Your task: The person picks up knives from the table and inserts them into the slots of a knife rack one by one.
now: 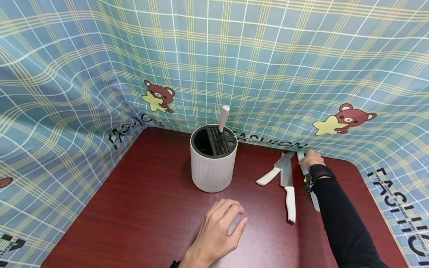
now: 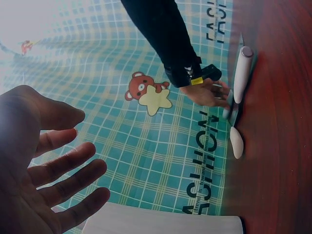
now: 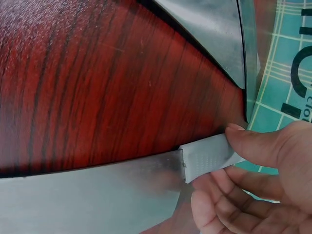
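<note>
At the far right of the table, my right hand (image 1: 311, 159) pinches the white handle (image 3: 204, 158) of a broad-bladed kitchen knife, thumb above and fingers below. Its blade (image 3: 92, 195) points back toward me, partly hidden by the wrist in the head view. Beside it lie two more white-handled knives, their blades crossing: one handle (image 1: 269, 176) points left and the other (image 1: 290, 204) toward me. My left hand (image 1: 218, 229) hovers loosely curled and holding nothing, in front of a white ribbed knife block (image 1: 212, 173). One white-handled knife (image 1: 223, 117) stands in a slot of its black top.
The dark red wooden table (image 1: 144, 208) is bordered at the back and sides by a blue-green plaid cloth (image 1: 261, 74) with bears and lettering. The knives' far ends lie close to the back cloth. The block stands near the table's back edge, left of the loose knives.
</note>
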The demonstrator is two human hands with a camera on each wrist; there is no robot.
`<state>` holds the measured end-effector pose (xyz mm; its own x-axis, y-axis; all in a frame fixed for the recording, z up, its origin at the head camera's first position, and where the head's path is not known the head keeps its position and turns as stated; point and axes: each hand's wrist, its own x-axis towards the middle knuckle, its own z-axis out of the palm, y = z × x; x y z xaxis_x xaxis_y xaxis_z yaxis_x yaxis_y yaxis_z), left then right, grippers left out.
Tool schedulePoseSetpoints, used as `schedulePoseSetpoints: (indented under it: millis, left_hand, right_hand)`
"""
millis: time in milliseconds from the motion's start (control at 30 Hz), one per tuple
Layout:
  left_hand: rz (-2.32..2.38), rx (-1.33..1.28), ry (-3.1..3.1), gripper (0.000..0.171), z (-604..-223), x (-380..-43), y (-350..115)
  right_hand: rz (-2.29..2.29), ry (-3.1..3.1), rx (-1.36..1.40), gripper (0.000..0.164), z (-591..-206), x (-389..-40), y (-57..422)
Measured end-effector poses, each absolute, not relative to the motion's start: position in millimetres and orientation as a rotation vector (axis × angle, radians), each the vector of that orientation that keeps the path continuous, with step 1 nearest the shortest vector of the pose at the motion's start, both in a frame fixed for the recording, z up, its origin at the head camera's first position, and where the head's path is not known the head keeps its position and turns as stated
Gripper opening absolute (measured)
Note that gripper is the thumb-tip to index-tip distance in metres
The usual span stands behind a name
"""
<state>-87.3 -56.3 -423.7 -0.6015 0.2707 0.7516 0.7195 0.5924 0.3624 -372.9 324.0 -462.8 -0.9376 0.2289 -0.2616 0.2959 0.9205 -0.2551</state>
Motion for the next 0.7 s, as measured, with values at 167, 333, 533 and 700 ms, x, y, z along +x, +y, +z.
schedulePoseSetpoints:
  millis: [167,333,533,700]
  left_hand:
    - [-0.873,-0.786,-2.159,0.011,-424.1,-86.6,-55.9]
    - [-0.881,-0.787,-2.159,0.01,-423.8,-85.9,-56.4]
    - [-0.886,-0.787,-2.158,0.011,-424.3,-84.8,-57.1]
    - [-0.883,-0.789,-2.156,0.01,-423.9,-84.0,-57.3]
  right_hand:
    - [-0.413,2.873,0.324,0.041,-462.7,-372.9,326.7]
    - [-0.428,2.835,0.3,0.041,-460.2,-372.9,328.0]
    - [-0.463,2.797,0.285,0.036,-459.0,-370.1,329.2]
    - [-0.521,2.756,0.269,0.039,-458.4,-367.3,331.9]
